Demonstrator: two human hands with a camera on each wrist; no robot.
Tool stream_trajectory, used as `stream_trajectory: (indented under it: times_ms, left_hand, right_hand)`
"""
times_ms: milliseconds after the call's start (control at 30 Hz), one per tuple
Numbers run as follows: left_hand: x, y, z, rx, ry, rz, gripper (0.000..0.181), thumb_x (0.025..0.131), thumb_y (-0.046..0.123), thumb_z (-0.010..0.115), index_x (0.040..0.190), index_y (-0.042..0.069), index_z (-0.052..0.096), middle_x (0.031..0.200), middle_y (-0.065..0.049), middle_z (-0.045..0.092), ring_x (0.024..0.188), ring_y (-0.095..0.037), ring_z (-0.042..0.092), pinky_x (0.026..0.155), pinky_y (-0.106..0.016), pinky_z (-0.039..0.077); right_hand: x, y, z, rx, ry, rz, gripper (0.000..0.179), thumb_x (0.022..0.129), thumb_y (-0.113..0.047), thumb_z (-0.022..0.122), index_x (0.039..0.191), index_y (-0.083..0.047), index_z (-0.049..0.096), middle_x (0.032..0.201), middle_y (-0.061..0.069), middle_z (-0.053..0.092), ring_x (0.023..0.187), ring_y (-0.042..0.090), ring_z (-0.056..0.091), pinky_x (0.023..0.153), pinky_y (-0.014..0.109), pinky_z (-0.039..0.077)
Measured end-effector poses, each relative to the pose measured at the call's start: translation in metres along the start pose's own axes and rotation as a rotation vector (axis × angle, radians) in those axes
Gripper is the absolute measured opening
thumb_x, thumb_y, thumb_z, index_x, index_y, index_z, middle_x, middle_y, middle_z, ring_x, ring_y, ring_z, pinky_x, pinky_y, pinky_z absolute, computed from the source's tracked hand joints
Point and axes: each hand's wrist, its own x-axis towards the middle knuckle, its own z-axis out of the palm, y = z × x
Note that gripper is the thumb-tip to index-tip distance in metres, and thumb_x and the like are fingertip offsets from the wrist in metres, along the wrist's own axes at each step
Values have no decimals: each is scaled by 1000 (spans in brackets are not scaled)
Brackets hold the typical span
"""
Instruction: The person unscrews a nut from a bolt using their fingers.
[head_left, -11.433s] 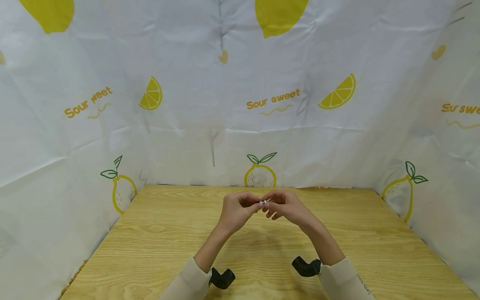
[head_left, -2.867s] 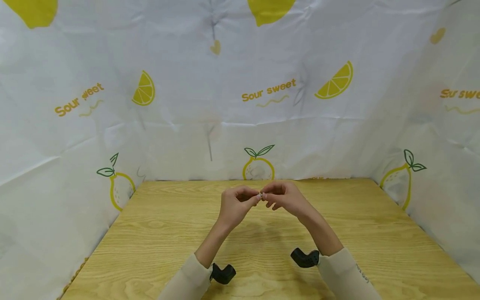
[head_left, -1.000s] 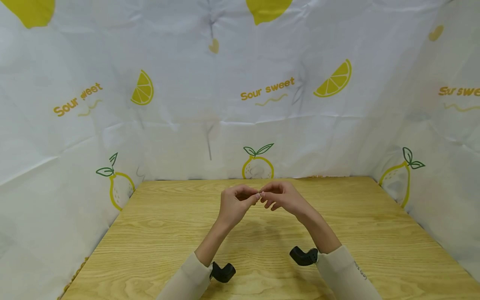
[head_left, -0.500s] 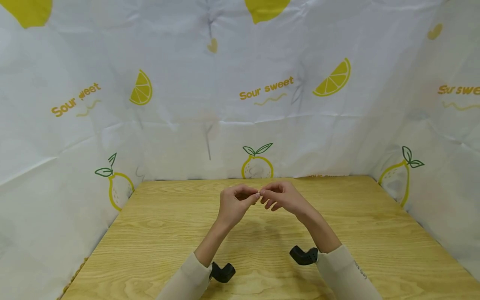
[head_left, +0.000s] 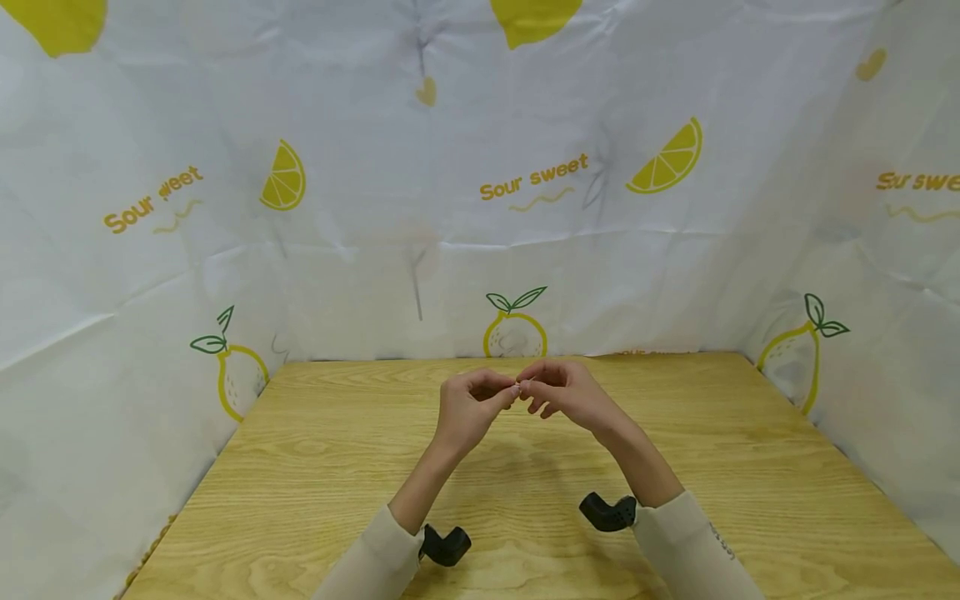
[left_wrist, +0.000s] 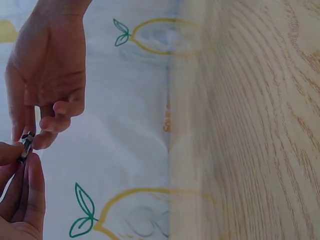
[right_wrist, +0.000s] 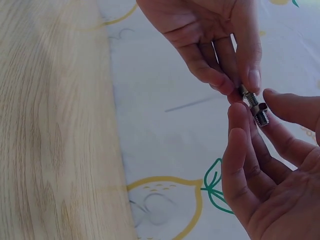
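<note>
Over the table, my left hand (head_left: 465, 412) and right hand (head_left: 576, 398) meet fingertip to fingertip. Between them is a small shiny metal bolt (right_wrist: 262, 119) with a hex nut (right_wrist: 259, 107) partway along its thread. In the right wrist view, thread shows on both sides of the nut. My left thumb and fingers pinch one end of the bolt, hiding that end. The right thumb and fingertips are at the nut, pinching it from either side. From the left wrist, the bolt (left_wrist: 27, 146) appears dark and partly covered by fingers.
A light wood-grain table (head_left: 337, 467) lies beneath the hands. White lemon-print sheeting (head_left: 390, 208) hangs at the back and both sides. Black angled pieces (head_left: 447, 546) sit at both sleeve cuffs.
Compared with 11 seconds ago, the fingertips are closer together and less metal shows between them. Over the last second, the right index finger has lifted slightly while the left hand stays nearly still.
</note>
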Motion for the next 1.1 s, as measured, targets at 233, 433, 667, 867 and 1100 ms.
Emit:
stream_trajectory:
  times_ms: [233,433,667,867,1100]
  left_hand:
    - [0,3,-1,-10,-5,-11,7,91,12,80,96,7,82,95,-14,79,80,-28,76,72,-26,63]
    - [-1,2,-1,-11,1,-11,7,92,11,79,97,7,82,93,-14,79,79,-27,76,71,-26,63]
    - [0,2,-1,0,13,-1,7,91,12,80,96,7,82,93,-14,79,78,-25,76,71,-25,63]
    - [-1,2,0,2,9,2,7,91,11,80,95,6,81,94,-15,79,79,-29,77,70,-24,62]
    - [-1,1,1,-5,10,-14,6,90,10,80,95,6,82,95,-16,79,81,-31,77,72,-23,62]
  right_hand:
    - [0,2,1,-9,24,-27,25,101,-16,67,119,2,68,101,9,73,81,16,71,73,36,62]
    - [0,0,1,-19,-3,33,27,102,-19,67,121,0,70,107,23,73,85,27,73,73,40,64]
    - [0,-1,1,-10,-8,27,33,106,-26,61,122,3,68,106,22,73,84,23,73,75,39,64]
    - [0,0,-1,14,6,4,31,106,-19,60,123,6,67,108,20,73,84,19,72,72,31,62]
    - [0,1,-2,-13,-19,1,30,105,-19,63,125,3,68,111,22,73,87,26,74,74,35,63]
